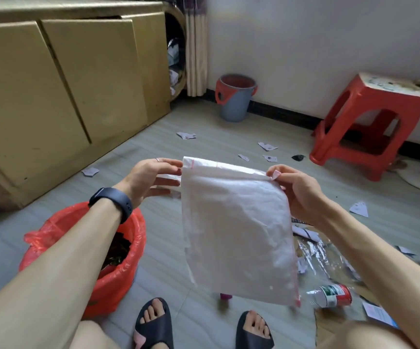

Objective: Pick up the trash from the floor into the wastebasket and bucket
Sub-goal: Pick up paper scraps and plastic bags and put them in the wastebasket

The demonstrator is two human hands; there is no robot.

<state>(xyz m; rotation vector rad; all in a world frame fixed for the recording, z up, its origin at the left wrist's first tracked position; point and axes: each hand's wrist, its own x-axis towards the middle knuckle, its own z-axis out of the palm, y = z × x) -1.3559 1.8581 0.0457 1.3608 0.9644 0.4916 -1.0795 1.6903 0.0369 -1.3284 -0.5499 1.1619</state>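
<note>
A white bubble mailer bag (pixel 236 230) hangs upright in front of me, held by its top corners. My left hand (pixel 151 180) pinches the top left corner. My right hand (pixel 297 190) pinches the top right flap. Below my left forearm stands the wastebasket lined with a red plastic bag (pixel 118 273), with dark trash inside. A grey bucket with a red rim (pixel 235 98) stands by the far wall. Several torn paper scraps (pixel 268 146) lie on the floor. A crushed plastic bottle with a red and green label (pixel 334 295) lies at lower right beside clear plastic wrap (pixel 324 255).
A yellow cabinet (pixel 60 96) runs along the left. A red plastic stool (pixel 369 127) stands at right by the wall. My feet in black slippers (pixel 153 323) are at the bottom. A small black scrap (pixel 298 157) lies near the stool. Cardboard (pixel 329 326) lies lower right.
</note>
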